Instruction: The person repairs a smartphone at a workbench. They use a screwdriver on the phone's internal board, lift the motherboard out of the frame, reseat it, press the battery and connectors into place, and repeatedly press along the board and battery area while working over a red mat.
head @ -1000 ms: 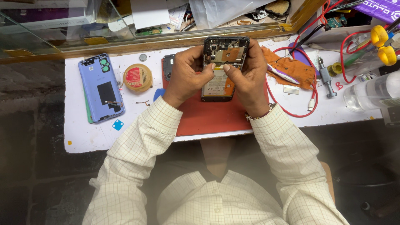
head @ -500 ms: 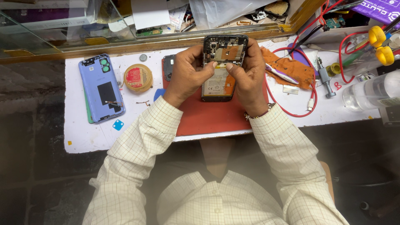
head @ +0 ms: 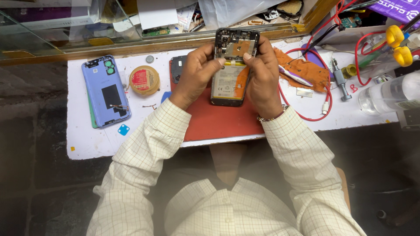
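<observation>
Both hands, left hand [head: 196,75] and right hand [head: 261,74], grip the opened phone [head: 231,65] between their fingers. A blue cover [head: 106,90] lies well left of them, an orange cloth [head: 306,70] just right.

Phone repair workshop: white bench [head: 87,144], red mat [head: 218,122], detached blue back cover [head: 106,89] left of the fingers [head: 210,61], screwdriver [head: 339,81] to their right.

Cream checked long sleeves [head: 148,148], beaded bracelet [head: 270,118] at right wrist.

Opened phone [head: 231,76] between both hands
</observation>
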A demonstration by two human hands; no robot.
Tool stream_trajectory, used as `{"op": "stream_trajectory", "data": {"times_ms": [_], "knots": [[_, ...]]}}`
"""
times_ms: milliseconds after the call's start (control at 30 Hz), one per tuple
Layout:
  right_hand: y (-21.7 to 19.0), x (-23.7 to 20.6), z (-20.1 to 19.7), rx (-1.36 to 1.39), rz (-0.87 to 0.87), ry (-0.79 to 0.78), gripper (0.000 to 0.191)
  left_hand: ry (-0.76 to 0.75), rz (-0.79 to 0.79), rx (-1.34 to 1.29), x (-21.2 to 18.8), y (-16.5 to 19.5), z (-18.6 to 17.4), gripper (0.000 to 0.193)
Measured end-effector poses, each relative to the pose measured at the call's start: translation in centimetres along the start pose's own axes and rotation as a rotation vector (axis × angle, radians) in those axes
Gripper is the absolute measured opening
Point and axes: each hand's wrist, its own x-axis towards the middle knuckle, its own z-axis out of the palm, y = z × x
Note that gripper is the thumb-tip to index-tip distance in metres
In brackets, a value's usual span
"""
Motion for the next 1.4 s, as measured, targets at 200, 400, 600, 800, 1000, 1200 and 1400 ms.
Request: {"op": "stream_trajectory", "data": {"times_ms": [200, 400, 600, 800, 1000, 1200, 1400], "knots": [[0.6, 1.8, 0.1, 0.243, -0.005, 0.126, 0.037, 0.017, -0.271, -0.141, 1.0, 0.9, -0.3, 0.036], [0.1, 2.7, 0.0, 0.185, 0.059, 0.205, 0.040, -0.023, -0.190, 0.008, 2.1, 1.0, -0.4, 0.029], [-2.9, -1.0, -2.2, -0.154, 0.257, 0.094, 0.038, -0.160, -0.295, 0.195, 2.0, 1.4, -1.2, 0.030], [-4.9, -5.9, -3.3, -0.638, 0.341, -0.010, 0.042, -0.420, -0.477, 0.429, 0.9, 1.7, -2.1, 0.034], [-4.6, -8.2, -3.4, -1.006, 0.133, -0.063, 0.043, -0.481, -0.493, 0.553, 0.3, 1.3, -2.1, 0.033], [-4.3, -9.2, -2.5, -1.166, -0.040, -0.070, 0.039, -0.472, -0.342, 0.788, 0.1, 1.4, -2.3, 0.027], [-4.2, -9.3, -2.1, -1.209, -0.043, -0.061, 0.034, -0.351, -0.245, 0.803, -0.2, 1.2, -2.1, 0.022]]}}
